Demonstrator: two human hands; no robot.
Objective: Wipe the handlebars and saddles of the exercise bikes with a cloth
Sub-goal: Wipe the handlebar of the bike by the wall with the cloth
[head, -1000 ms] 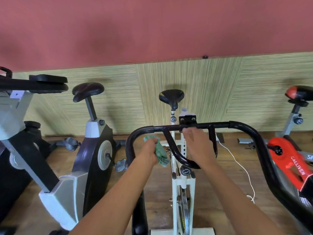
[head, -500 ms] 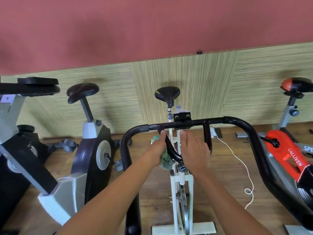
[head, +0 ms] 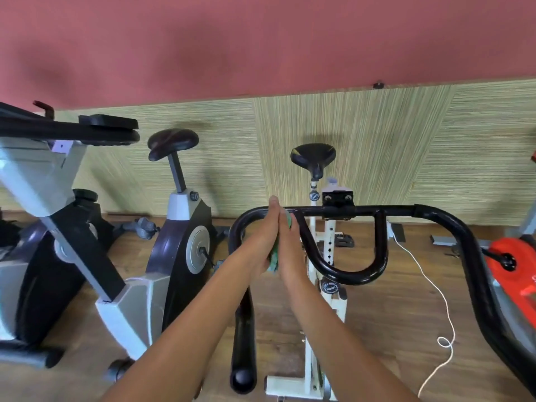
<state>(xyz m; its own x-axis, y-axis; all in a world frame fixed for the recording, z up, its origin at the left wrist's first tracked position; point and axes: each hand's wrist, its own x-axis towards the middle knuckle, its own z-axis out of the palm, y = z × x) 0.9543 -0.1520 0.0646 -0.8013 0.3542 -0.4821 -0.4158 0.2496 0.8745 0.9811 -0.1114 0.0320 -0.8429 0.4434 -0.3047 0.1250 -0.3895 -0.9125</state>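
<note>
Cloth (head: 274,258) sits pressed between left hand (head: 262,242) and right hand (head: 287,245), straight-fingered, at handlebar's (head: 374,211) 9 o'clock bend. Risk: sandwiched cloth misses the bar, or slips out.

Both hands left the centre loop and moved left along the black handlebar (head: 374,211). The left hand (head: 262,239) and right hand (head: 287,242) closed palm to palm, sandwiching the green cloth (head: 273,258).

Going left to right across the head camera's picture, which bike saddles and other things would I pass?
Grey bike's black saddle → left hand → green cloth → right hand → white bike's black saddle → white cord → red bike.
</note>
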